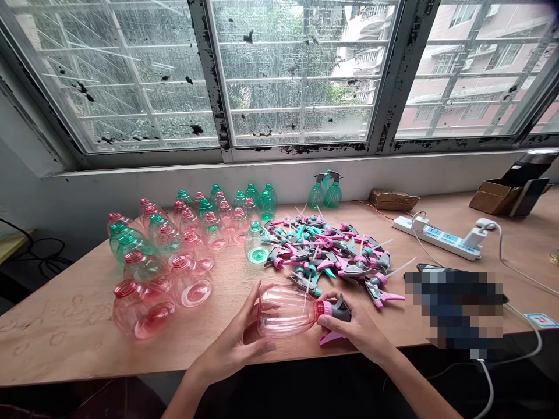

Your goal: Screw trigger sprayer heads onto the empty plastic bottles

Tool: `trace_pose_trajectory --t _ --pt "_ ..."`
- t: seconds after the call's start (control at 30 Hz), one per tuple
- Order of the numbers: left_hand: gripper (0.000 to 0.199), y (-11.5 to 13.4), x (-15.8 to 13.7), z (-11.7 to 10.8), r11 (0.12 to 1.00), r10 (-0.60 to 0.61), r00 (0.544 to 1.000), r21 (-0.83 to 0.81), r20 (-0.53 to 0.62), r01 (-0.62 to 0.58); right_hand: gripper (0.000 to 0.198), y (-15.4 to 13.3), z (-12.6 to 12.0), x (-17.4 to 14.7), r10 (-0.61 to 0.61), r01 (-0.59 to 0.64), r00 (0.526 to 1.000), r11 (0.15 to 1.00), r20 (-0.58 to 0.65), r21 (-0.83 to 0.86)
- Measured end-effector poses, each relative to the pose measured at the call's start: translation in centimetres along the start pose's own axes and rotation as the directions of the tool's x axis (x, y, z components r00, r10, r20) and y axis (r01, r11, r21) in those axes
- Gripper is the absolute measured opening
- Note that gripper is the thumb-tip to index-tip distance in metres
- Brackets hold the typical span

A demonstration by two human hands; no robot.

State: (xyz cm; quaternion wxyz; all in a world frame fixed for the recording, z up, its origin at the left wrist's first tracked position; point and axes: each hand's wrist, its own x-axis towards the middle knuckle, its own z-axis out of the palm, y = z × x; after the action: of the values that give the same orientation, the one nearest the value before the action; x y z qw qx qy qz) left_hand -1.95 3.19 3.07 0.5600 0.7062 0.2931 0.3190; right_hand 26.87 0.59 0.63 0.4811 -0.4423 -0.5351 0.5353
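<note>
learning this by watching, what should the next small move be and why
I'd probably turn the pink collar slightly with the right hand, steadying the pink bottle with the left hand: the spray head sits at the bottle's neck, the right thumb is by the collar, and the left hand curves around the base. Tightness can't be seen.

Bottles [198,256] left on table [65,331], spray heads [325,250] mid-table, power strip [441,237] right, windows [301,75] behind
</note>
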Motion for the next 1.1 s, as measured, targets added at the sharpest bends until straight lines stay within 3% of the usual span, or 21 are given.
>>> trace_pose_trajectory --t 0.27,0.43,0.73,0.9,1.1 --pt "0.085 -0.70 0.06 -0.27 0.994 0.034 0.999 0.100 -0.005 -0.034 0.039 -0.10 0.06 0.02 -0.010 0.010 1.000 0.999 0.003 0.037" --pt "0.101 -0.52 0.01 -0.27 0.999 0.003 1.000 0.054 -0.007 -0.002 0.040 -0.20 0.14 0.11 -0.007 0.007 1.000 0.999 0.001 0.035" --pt "0.085 -0.91 0.01 -0.44 0.998 0.015 1.000 0.065 0.000 -0.015 0.041 -0.15 0.13 0.03 -0.009 0.009 1.000 1.000 -0.001 0.009" --pt "0.096 -0.34 0.12 -0.26 1.000 0.002 1.000 0.018 0.003 -0.002 0.042 0.03 0.10 0.00 -0.005 0.005 1.000 0.999 -0.002 0.042" --pt "0.090 -0.32 0.18 -0.22 0.999 0.021 1.000 0.044 0.005 -0.022 0.040 0.43 -0.15 -0.05 0.023 -0.024 1.000 0.999 0.005 0.046"
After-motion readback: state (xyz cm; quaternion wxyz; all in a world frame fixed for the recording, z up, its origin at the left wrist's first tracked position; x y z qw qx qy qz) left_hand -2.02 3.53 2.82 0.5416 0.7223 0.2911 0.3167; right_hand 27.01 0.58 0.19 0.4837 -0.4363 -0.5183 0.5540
